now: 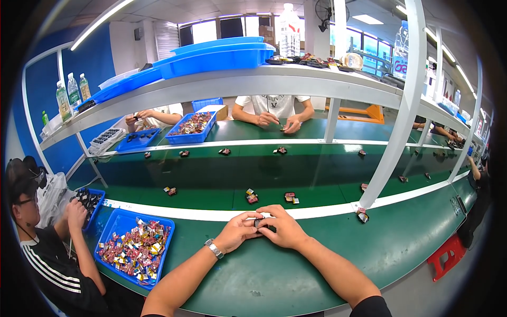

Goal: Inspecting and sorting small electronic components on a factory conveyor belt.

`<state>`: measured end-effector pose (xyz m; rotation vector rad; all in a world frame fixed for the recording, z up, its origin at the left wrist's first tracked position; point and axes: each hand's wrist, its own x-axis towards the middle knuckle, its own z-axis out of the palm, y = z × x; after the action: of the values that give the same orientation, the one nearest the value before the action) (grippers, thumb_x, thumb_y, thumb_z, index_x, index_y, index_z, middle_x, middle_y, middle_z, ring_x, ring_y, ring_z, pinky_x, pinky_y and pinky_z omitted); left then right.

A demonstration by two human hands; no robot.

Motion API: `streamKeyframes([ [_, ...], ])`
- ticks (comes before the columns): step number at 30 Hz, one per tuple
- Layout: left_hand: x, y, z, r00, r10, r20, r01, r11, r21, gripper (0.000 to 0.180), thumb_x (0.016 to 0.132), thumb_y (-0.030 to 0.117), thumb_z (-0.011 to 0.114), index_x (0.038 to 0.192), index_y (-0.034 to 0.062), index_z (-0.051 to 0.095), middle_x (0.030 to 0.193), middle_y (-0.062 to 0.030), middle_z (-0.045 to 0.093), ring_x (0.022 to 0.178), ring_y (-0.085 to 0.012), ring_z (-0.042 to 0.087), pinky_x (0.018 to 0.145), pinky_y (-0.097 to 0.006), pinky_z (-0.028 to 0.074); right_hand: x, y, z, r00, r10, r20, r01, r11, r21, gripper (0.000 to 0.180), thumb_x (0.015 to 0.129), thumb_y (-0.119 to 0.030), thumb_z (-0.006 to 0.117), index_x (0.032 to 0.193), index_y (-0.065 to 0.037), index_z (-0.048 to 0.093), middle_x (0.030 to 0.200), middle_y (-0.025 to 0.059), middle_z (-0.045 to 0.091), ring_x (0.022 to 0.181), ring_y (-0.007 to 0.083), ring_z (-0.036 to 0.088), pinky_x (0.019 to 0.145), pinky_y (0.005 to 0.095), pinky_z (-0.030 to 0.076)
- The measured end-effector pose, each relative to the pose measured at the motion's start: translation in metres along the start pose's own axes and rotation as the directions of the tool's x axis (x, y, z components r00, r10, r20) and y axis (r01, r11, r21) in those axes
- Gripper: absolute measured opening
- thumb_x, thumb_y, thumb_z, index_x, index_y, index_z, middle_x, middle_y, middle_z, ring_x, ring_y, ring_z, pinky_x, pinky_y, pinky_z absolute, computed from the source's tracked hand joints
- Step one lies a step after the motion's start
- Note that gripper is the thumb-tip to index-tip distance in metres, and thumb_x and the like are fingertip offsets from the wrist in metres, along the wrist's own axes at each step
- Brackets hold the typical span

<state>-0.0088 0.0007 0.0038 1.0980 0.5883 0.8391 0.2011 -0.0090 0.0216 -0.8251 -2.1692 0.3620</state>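
Note:
Both my hands meet over the near green worktop, just in front of a white rail. Between the fingertips of my left hand (236,231) and my right hand (281,226) is a small black rounded part (259,224); the fingers cover most of it, so its exact kind does not show. Both hands are closed on it. Beyond them, on the green conveyor belt, lie small electronic assemblies (252,196) with red boards and yellow-white pieces. A similar assembly (362,215) lies by the shelf post to the right.
A blue tray (170,232) heaped with such assemblies stands left of my forearm. Beside it a co-worker (58,248) sits near a tray of black parts (91,203). A white post (393,111) rises at right, carrying an overhead shelf (222,82). Other people work across the belt.

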Motion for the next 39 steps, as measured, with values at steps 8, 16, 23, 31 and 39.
streamKeyframes([
  [8,0.001,-0.002,-0.003,0.997,0.043,0.061,-0.047,0.997,0.063,0.041,0.095,-0.004,0.054,0.134,0.0040,0.047,0.126,-0.0130,0.060,0.117,-0.0198,0.060,0.103,-0.038,0.050,-0.001,0.000,0.002,0.994,0.107,0.004,-0.107,0.993,0.052,0.010,0.084,-0.014,0.071,0.090,-0.006,0.072,0.128,0.0083,0.059,0.122,0.0287,0.050,0.098,0.0389,0.047],
  [16,0.004,-0.008,-0.008,0.999,-0.006,0.035,0.007,0.999,-0.040,0.034,0.098,0.002,0.052,0.132,0.0049,0.050,0.123,-0.0100,0.061,0.116,-0.0202,0.060,0.103,-0.040,0.050,-0.001,-0.001,0.002,0.996,0.082,0.034,-0.085,0.993,0.088,0.010,0.084,-0.014,0.071,0.091,-0.007,0.072,0.126,0.0081,0.059,0.123,0.0284,0.050,0.098,0.0391,0.047],
  [23,0.002,-0.008,-0.009,0.999,0.023,0.040,-0.017,0.990,-0.138,0.034,0.099,0.005,0.052,0.133,0.0047,0.049,0.126,-0.0094,0.057,0.118,-0.0184,0.058,0.101,-0.036,0.051,0.001,-0.009,0.007,0.989,0.091,-0.114,-0.085,0.995,0.056,0.007,0.081,-0.011,0.071,0.086,-0.006,0.071,0.122,0.0085,0.062,0.118,0.0292,0.053,0.096,0.0386,0.048],
  [31,0.003,-0.008,-0.002,1.000,0.014,-0.019,-0.016,0.995,-0.096,0.032,0.099,0.003,0.050,0.132,0.0044,0.050,0.127,-0.0115,0.059,0.118,-0.0204,0.059,0.104,-0.041,0.049,-0.001,-0.008,0.014,0.977,0.127,-0.170,-0.125,0.992,0.027,0.007,0.080,-0.010,0.071,0.086,-0.006,0.071,0.119,0.0096,0.063,0.115,0.0293,0.055,0.093,0.0382,0.049],
  [39,0.003,-0.011,-0.007,1.000,0.024,-0.001,-0.024,0.987,-0.159,0.031,0.099,0.006,0.051,0.131,0.0040,0.050,0.129,-0.0122,0.057,0.119,-0.0223,0.057,0.105,-0.042,0.048,-0.001,-0.008,0.013,0.986,0.049,-0.162,-0.053,0.998,-0.020,0.011,0.080,-0.009,0.074,0.091,-0.006,0.073,0.120,0.0084,0.063,0.114,0.0278,0.056,0.090,0.0366,0.053],
])
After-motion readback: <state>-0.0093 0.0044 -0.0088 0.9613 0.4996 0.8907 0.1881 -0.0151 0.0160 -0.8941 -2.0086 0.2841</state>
